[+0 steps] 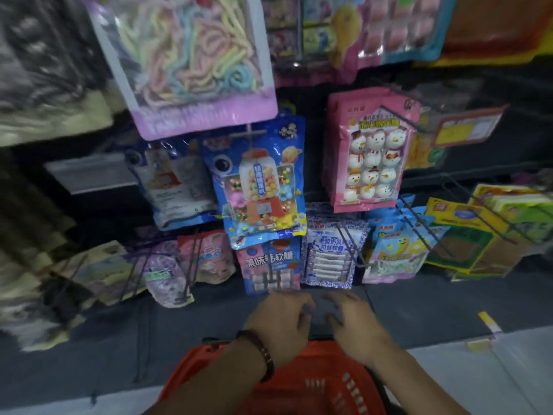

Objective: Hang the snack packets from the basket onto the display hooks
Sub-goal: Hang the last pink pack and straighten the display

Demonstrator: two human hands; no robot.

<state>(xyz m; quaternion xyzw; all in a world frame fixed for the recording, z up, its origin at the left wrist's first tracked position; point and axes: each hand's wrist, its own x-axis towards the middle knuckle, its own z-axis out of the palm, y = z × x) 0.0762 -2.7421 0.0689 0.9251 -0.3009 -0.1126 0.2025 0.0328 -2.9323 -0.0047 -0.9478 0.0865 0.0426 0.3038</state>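
Both hands hover over the far edge of the orange basket (314,393), low in front of the rack, likely going in for the next packet. The right hand (353,322) has spread, slack fingers and grips nothing visible. The left hand (281,322), with a bracelet (263,354) at the wrist, curls its fingers downward; blur hides whether it pinches anything, cannot tell. The arms cover the basket's inside and no packet shows there. Packets already hang face-out so shoppers can read them: a blue gumball packet (263,187) mid-rack, a pink snowman packet (371,154) to its right. A wire hook (350,247) sticks out from the bottom row just above the hands, so it is the closest target.
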